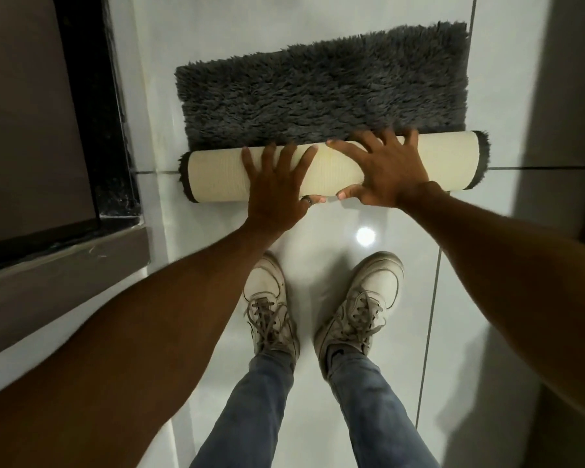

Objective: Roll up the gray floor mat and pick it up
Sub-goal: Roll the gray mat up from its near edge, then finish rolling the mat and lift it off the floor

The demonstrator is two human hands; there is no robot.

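The gray shaggy floor mat (321,92) lies on the white tiled floor ahead of my feet. Its near part is rolled into a tube (217,175) with the cream ribbed backing facing out. The far part still lies flat, pile up. My left hand (274,190) rests on the middle of the roll, fingers spread over the top and thumb under the near side. My right hand (382,170) grips the roll just to the right, fingers splayed over it and thumb tucked below.
A dark door frame and threshold (92,130) runs along the left, close to the mat's left end. A gray wall (568,96) stands at the right. My two white sneakers (321,305) stand on the glossy tile just behind the roll.
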